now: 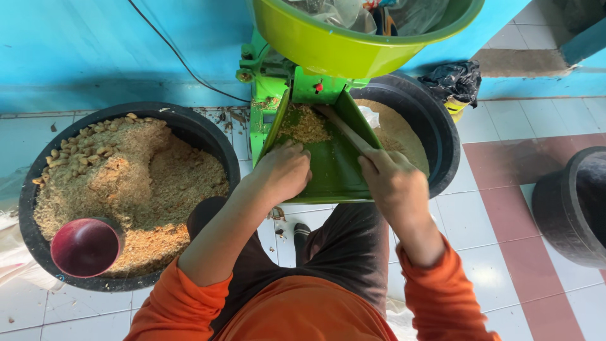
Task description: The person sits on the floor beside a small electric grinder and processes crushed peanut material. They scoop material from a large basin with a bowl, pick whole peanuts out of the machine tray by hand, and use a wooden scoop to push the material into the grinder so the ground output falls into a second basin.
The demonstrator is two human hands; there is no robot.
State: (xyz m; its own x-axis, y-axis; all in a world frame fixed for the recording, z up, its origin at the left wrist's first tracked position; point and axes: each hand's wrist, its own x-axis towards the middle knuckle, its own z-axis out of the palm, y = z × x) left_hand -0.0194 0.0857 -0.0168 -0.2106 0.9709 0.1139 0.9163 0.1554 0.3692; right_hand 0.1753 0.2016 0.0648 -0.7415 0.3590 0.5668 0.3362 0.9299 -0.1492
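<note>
1. The right hand was closed around a wooden stick; the left hand lay loosely curled and empty on the green chute.
2. The crumbly feed sat high in the chute, by the stick's tip; short, gentle strokes would likely clear it without spilling.
3. Beyond, a green bowl topped the machine.

A black plastic bag lies beside an empty black tub.
</note>
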